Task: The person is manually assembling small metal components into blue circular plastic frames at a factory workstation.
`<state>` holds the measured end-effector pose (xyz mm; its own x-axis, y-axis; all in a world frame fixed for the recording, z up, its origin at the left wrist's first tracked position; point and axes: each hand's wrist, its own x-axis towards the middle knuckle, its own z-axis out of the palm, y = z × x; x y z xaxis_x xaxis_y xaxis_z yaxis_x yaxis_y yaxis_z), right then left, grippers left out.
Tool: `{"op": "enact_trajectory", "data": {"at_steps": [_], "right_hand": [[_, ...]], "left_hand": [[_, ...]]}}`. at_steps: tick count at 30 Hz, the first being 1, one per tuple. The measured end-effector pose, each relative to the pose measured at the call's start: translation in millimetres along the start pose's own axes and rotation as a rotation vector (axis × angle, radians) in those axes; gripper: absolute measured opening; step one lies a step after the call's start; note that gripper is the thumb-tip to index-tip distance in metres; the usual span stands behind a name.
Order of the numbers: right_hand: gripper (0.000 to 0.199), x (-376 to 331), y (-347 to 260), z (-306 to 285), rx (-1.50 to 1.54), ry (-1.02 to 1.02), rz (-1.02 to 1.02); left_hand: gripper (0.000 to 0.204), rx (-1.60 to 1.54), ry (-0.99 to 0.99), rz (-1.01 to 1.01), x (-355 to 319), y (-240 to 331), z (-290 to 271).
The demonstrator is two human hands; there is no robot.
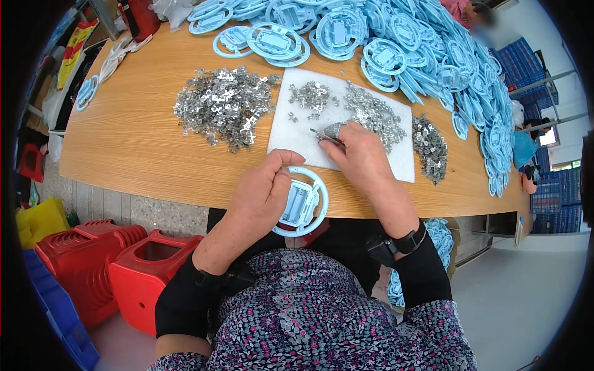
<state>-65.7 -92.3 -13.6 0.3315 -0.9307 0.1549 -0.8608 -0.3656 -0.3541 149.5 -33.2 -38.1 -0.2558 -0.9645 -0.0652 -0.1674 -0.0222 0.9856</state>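
My left hand point(263, 185) is closed on the rim of a light-blue round plastic housing point(301, 207), held at the table's front edge. The housing is ring-shaped, with a rectangular compartment in its middle. My right hand point(365, 157) pinches a pair of metal tweezers point(326, 136), their tip pointing left over a white foam sheet point(297, 148). Whether anything sits in the tip is too small to tell. On the sheet lie a small heap of metal pieces point(312, 96) and a larger heap of shiny small parts point(374, 114), the latter just beyond my right hand.
A big heap of metal contact pieces point(226, 105) lies left of the sheet, a smaller pile point(430, 148) right of it. Many blue housings point(408, 37) cover the table's back and right. Red plastic stools point(148, 266) stand at lower left; more blue parts point(438, 244) sit below the table.
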Motion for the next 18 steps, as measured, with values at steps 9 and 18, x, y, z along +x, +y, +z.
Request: {"op": "enact_trajectory", "data": {"at_steps": [9,18], "right_hand": [[0.025,20.8,-19.0,-12.3,0.064,-0.138,0.149],[0.029,56.6,-36.4,18.4,0.063,0.072,-0.177]], "left_hand": [[0.023,0.072,0.008,-0.003,-0.5,1.9,-4.8],[0.023,0.05,0.025,-0.002,-1.7,3.7,-5.0]]}}
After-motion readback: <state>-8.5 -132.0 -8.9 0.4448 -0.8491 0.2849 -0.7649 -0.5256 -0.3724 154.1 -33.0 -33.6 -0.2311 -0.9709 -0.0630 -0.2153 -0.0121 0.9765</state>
